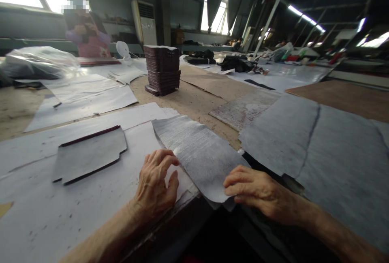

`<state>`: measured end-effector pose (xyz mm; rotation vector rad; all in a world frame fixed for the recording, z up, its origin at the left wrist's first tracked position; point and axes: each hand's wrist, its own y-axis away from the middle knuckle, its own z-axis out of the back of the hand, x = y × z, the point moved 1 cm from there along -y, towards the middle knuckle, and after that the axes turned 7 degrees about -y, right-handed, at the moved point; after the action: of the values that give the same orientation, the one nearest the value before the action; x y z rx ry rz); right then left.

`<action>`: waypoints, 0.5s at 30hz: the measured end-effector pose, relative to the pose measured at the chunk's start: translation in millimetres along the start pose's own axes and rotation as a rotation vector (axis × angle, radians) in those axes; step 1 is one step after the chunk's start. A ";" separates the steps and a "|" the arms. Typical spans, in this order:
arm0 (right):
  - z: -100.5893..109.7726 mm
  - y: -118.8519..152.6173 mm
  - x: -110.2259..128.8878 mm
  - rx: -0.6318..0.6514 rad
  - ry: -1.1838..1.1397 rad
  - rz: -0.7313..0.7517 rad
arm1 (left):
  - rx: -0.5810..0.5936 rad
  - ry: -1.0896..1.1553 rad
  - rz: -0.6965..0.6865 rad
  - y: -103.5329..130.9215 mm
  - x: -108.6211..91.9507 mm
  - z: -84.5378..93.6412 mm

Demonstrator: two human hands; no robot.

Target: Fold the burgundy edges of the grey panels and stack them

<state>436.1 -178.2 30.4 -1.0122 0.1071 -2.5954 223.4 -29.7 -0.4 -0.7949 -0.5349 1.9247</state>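
Observation:
A grey, fabric-like sheet [202,153] lies slantwise in front of me, its near end bent down over the table edge. My right hand [258,190] grips that near end at its right corner, fingers on top; the thumb is hidden. At the sheet's left edge, my left hand [158,176] has curved fingers with the thumb apart and holds nothing. I cannot tell if its fingertips touch the sheet. To the left, a grey cut panel [91,153] with notched corners and a dark red strip along its far edge rests on white paper [118,198].
A tall stack of dark red pieces [162,70] stands on the table beyond the sheet. Large grey sheets [304,141] cover the right side. Clear plastic [42,60] and a small white fan [123,50] are at the far left, near a standing person [86,32].

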 end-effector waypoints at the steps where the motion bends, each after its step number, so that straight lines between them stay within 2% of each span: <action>1: 0.1 0.2 -0.5 -0.038 -0.052 -0.068 | -0.001 0.007 -0.012 0.2 -0.5 1.1; 4: -0.3 0.6 -2.5 -0.284 -0.179 -0.388 | 0.031 0.057 -0.106 0.4 -4.8 6.2; 6: -0.7 -0.3 -2.3 -0.451 -0.175 -0.569 | 0.142 0.117 -0.256 -0.1 -9.9 8.9; 9: -0.9 -3.7 0.5 -0.583 -0.078 -0.672 | 0.338 0.167 -0.449 -1.4 -16.4 8.6; 10: -1.1 -4.8 0.9 -0.607 -0.053 -0.684 | 0.360 0.149 -0.451 -1.9 -17.3 7.5; 15: 2.7 -7.8 -10.5 -0.699 -0.027 -0.707 | 0.297 -0.026 -0.247 -2.7 -17.7 0.2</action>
<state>442.7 -167.1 27.2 -1.5315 0.8352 -3.2629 230.8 -44.2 6.8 -0.4891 -0.3343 1.7346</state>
